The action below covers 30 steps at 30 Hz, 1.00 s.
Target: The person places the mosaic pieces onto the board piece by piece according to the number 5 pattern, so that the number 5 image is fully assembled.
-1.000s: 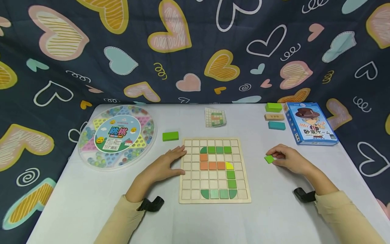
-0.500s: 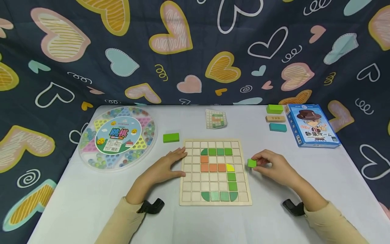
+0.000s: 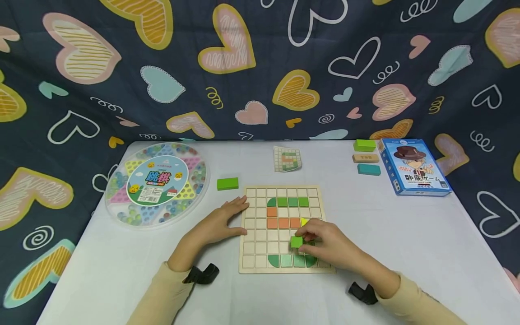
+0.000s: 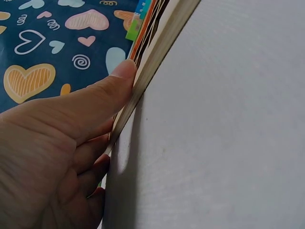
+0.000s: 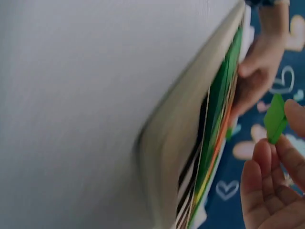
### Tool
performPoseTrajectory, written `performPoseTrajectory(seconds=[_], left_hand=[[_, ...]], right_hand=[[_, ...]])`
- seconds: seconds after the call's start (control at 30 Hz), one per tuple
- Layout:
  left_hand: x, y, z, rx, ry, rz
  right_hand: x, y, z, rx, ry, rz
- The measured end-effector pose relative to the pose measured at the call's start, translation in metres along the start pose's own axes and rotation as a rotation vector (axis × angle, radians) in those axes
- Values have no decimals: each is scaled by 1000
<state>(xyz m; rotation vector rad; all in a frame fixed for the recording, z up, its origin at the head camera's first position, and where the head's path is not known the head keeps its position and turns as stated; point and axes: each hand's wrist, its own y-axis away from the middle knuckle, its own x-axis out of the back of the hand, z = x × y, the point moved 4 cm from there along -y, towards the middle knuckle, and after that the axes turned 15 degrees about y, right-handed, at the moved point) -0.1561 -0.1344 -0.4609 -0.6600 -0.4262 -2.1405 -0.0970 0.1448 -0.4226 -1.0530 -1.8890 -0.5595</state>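
A wooden grid board (image 3: 248, 248) lies in the middle of the table, with green, orange and yellow tiles set in a curving pattern. Between thumb and fingers my right hand (image 3: 333, 243) pinches a light green square tile (image 3: 296, 242) over the board's lower right part. That tile (image 5: 275, 119) stands out against the cloth in the right wrist view. My left hand (image 3: 217, 222) rests at the board's left edge, fingers spread; the left wrist view shows its thumb (image 4: 125, 71) against the rim. Part of the green column and yellow tile is hidden behind the right hand.
A green block (image 3: 227, 183) lies beyond the left hand. Further left is a round Chinese checkers set (image 3: 122, 194). At the back are a pattern card (image 3: 287, 159), green (image 3: 364, 145), wooden (image 3: 365, 158) and teal (image 3: 369, 169) blocks, and a blue game box (image 3: 414, 167).
My right hand has moved left from the table beside the board to above it, carrying the light green tile. The left hand stays at the board's edge.
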Motion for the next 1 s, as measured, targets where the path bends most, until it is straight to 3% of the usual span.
performPoseTrajectory(seconds=[0.23, 0.6, 0.8, 1.0], left_hand=[[0, 0, -1, 7, -3, 3], [3, -1, 1, 21, 0, 13], [3, -3, 0, 22, -4, 7], [4, -4, 0, 30, -1, 12]], right_hand=[[-23, -16, -15, 12, 42, -57], [-38, -43, -25, 73, 114, -135], [-41, -45, -26, 67, 191, -168], [-31, -40, -24, 60, 172, -141]])
